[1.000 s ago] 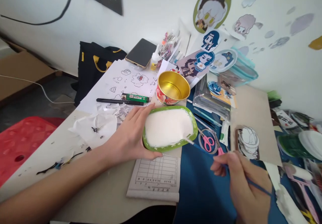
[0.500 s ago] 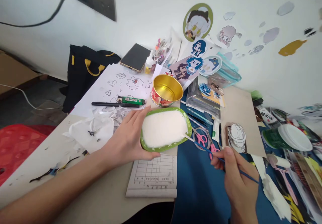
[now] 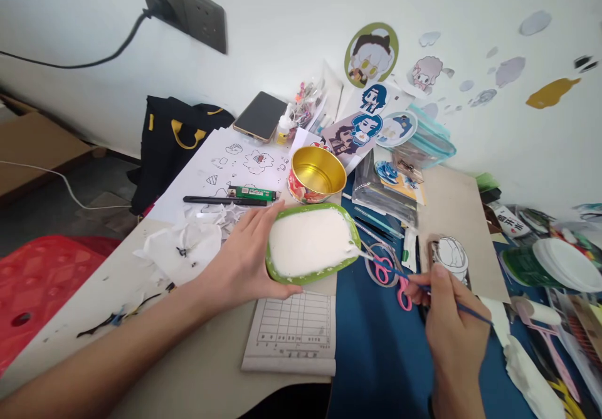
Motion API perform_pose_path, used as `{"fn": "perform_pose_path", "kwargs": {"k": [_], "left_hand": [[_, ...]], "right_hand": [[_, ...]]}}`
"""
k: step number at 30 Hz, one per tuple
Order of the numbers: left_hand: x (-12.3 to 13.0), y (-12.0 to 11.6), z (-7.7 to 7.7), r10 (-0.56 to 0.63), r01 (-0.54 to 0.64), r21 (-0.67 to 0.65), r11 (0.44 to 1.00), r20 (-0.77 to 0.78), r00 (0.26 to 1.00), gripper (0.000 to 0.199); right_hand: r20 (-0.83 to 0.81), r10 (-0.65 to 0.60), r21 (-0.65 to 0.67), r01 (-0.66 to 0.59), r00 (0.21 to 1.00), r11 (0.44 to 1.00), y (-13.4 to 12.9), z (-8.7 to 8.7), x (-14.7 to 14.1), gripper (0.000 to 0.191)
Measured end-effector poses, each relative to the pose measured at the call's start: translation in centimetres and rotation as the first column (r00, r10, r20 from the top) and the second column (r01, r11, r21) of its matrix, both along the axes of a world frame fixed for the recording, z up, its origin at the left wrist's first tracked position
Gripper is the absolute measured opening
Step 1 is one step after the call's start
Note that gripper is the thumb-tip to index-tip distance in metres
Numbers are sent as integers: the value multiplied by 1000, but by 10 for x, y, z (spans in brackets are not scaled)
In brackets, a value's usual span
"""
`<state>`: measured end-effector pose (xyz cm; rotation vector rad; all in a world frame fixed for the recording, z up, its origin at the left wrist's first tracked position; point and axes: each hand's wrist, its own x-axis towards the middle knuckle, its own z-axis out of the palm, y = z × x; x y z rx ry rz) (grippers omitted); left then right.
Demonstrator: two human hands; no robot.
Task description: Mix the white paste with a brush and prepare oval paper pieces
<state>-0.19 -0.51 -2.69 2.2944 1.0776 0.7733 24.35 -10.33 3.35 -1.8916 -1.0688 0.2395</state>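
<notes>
Right hand [image 3: 454,312] pinches a slim blue-handled brush [image 3: 392,270], well right and on the near side of the green dish [image 3: 320,276]; tip at dish's right end. Form pad [image 3: 291,331] on dish's near side. Left hand [image 3: 247,253] grips dish's left end, so it's the nearer hand. Dish between hands, long axis roughly left-right, holds white liquid [image 3: 310,240]. Pink-handled scissors [image 3: 404,295] right of dish; gold-lined tin [image 3: 301,192] just beyond dish.
</notes>
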Motion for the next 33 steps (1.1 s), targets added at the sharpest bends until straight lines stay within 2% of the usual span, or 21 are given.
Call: {"fn": "perform_pose_path", "kwargs": {"k": [4,7,11,14,17,20,24,28,31,33], "left_hand": [[0,1,0,3,-3,4,1000,11,1000,109],[0,1,1,-3,3,9,1000,4,1000,109],[-1,1,2,-3,4,14,1000,-17,1000,108],[-1,0,5,-9,9,-6,1000,-27,1000,106],[0,-1,6,-1,1,-22,1000,-19,1000,102],[3,-1,5,30,-30,-10,999,11,999,104],[4,-1,1,54,-54,-2,999,10,998,106],[3,0,-1,42,-42,2,999,15,999,105],[3,0,0,52,-52,8,999,9,999,107],[3,0,2,53,-53,4,999,6,999,107]], "right_hand": [[4,92,-47,-91,996,995,0,0,3,40],[25,36,-35,-35,999,999,2,0,4,40],[4,102,-33,-102,995,994,6,0,1,39],[-1,38,-5,-38,999,999,8,0,1,38],[4,100,-20,-99,995,995,10,-1,2,39],[-18,43,10,-43,999,999,13,-4,2,41],[-31,167,-18,-168,985,986,17,-9,3,41],[-28,65,41,-64,997,997,18,-11,6,40],[-20,178,2,-178,984,984,20,-10,8,39],[-35,184,9,-184,982,983,23,-7,11,38]]}}
